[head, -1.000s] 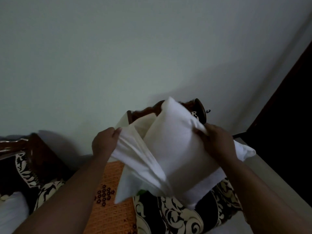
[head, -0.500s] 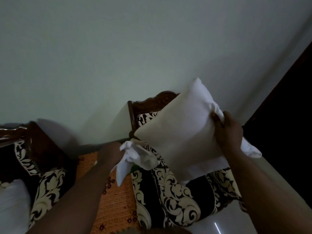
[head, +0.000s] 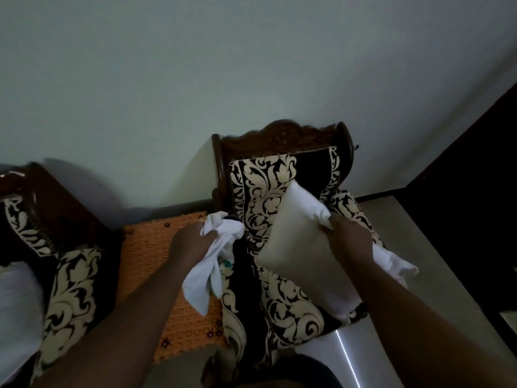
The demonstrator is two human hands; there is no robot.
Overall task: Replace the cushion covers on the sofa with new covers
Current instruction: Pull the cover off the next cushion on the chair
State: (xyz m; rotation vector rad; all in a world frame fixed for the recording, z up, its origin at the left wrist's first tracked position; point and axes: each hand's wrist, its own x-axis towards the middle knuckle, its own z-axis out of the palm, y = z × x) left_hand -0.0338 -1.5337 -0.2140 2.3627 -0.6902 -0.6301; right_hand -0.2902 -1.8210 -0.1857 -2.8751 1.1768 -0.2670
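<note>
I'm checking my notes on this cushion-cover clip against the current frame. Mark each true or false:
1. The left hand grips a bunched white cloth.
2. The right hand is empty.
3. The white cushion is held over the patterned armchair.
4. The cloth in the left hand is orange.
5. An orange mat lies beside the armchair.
1. True: the left hand grips the white cloth.
2. False: the right hand grips the white cushion at its edge.
3. True: it is held over the armchair.
4. False: the cloth is white; what is orange is the mat.
5. True: the orange mat lies to the armchair's left in the picture.
</note>
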